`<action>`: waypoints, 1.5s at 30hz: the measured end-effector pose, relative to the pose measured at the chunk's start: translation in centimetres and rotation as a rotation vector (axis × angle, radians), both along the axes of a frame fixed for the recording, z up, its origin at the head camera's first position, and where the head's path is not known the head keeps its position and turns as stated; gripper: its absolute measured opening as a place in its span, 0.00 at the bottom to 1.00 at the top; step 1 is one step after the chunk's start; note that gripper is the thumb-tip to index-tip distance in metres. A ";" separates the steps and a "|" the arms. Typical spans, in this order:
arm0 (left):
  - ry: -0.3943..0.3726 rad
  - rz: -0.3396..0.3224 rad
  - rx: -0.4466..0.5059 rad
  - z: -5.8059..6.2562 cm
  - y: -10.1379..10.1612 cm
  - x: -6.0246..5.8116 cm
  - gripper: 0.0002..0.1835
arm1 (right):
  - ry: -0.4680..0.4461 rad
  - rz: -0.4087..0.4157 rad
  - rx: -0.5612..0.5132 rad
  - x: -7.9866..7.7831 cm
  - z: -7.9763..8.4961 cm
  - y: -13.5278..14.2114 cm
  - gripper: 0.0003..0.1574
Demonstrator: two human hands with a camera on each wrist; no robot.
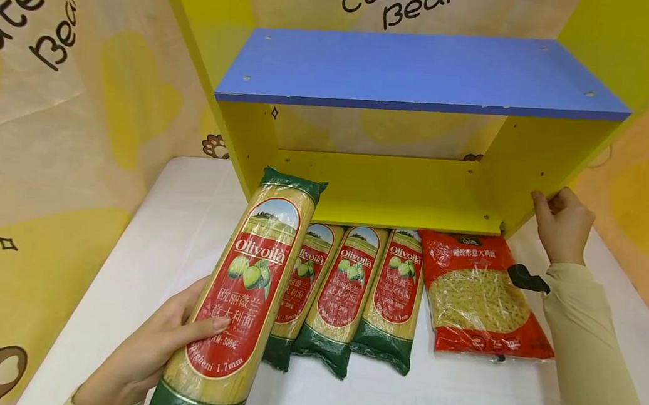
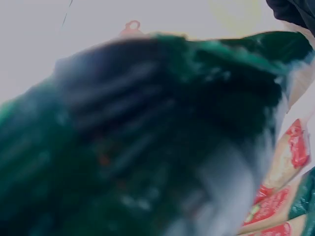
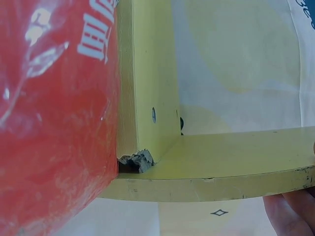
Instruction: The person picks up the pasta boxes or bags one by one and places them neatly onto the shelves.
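Note:
My left hand (image 1: pixel 159 341) grips a spaghetti pack (image 1: pixel 245 285) with green ends and a red Olivoilà label, thumb across its front, tilted and raised above the table. Its green end (image 2: pixel 162 128) fills much of the left wrist view, blurred. With my right hand (image 1: pixel 565 222) I pinch the front edge of the shelf unit's right side panel (image 1: pixel 530 173); fingers show under that panel in the right wrist view. Several more spaghetti packs (image 1: pixel 347 279) lie in a row before the shelf. Beside them is a red bag of pasta (image 1: pixel 476 295), also large in the right wrist view.
The yellow shelf unit has a blue middle board (image 1: pixel 424 68) and a yellow bottom board (image 1: pixel 387 188). One bottom corner is chipped (image 3: pixel 140 161). A white table (image 1: pixel 188 212) lies beneath, with a patterned cloth (image 1: pixel 82 116) behind and at the sides.

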State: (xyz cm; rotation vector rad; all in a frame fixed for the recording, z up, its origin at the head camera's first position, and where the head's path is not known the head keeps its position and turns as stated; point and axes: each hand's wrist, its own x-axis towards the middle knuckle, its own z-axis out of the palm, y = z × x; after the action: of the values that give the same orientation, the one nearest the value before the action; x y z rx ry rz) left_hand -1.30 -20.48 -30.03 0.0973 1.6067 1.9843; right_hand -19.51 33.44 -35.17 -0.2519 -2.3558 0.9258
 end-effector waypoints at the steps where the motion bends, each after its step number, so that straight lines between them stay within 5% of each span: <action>1: 0.008 0.001 -0.002 0.3 0.0 -0.1 0.39 | -0.004 -0.001 -0.004 0.0 0.0 0.0 0.22; 15: 0.176 0.015 -0.001 5.6 1.2 -2.2 0.31 | 0.005 0.017 -0.016 0.1 0.1 0.0 0.22; 27: 0.312 0.097 0.065 8.9 2.4 -7.2 0.20 | 0.011 0.012 0.008 0.2 0.1 -0.2 0.21; 33: 0.233 0.147 0.123 10.4 2.9 -10.2 0.21 | -0.003 0.028 0.001 0.2 0.1 -0.1 0.22; 45: 0.112 0.174 0.160 12.6 3.4 -14.0 0.24 | 0.044 0.020 0.036 0.2 -0.2 -0.1 0.20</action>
State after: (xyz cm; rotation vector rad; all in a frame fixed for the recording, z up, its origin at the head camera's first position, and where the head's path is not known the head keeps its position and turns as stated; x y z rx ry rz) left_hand -15.27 -17.09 -17.43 0.1365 1.5687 2.2770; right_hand -19.34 33.35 -35.34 -0.1925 -2.3361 0.8886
